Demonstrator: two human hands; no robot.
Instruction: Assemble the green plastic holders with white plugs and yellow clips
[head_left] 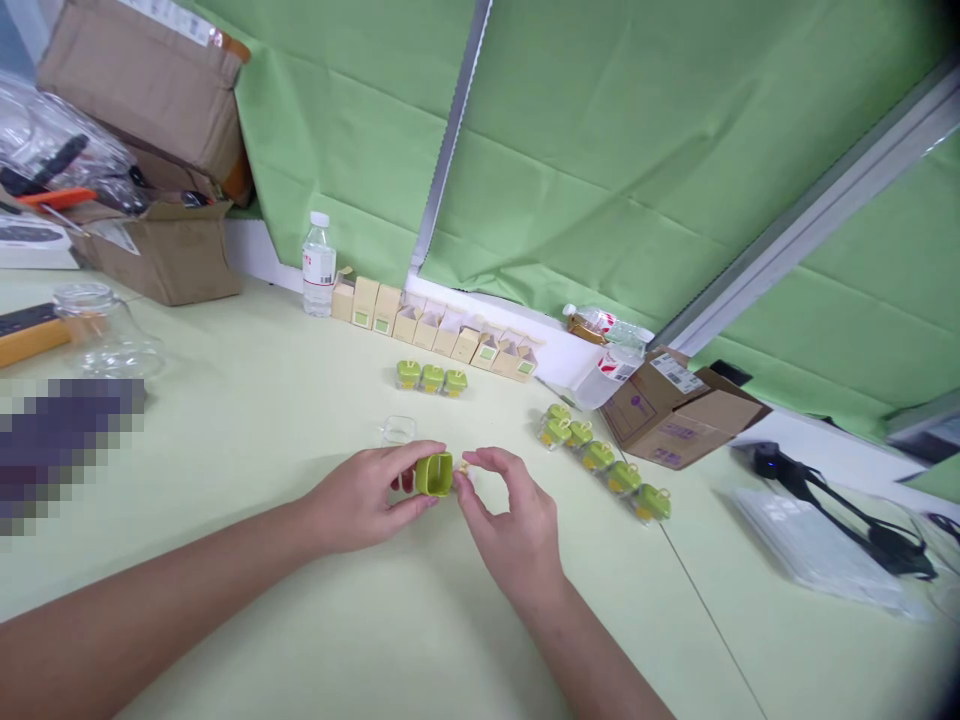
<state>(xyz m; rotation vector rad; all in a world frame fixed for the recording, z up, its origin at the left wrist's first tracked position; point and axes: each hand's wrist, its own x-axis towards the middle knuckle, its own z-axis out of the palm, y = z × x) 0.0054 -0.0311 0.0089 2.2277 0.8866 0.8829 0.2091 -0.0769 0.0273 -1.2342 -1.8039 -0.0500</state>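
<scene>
1. Two bare hands meet low over the pale green table [262,420]. The left hand [360,500] is closed around a small green plastic cup [433,473], thumb underneath and fingers on top, with the open end facing the person.
2. The right hand [517,530] pinches a tiny pale yellow piece [464,466] between thumb and forefinger, just beside the cup's right edge.
3. The cup is held just above the tabletop, near its middle, straight in front of the person.
4. Just behind the left fingers stands a small clear plastic box [398,430].
5. Further back sit three green clear-cased units [431,377] in a short row. To the right, a slanting line of similar green units [600,455] runs toward a brown cardboard box [679,405].
6. Along the wall stands a row of small beige cartons [435,325], with a clear water bottle [319,265] at its left end.
</scene>
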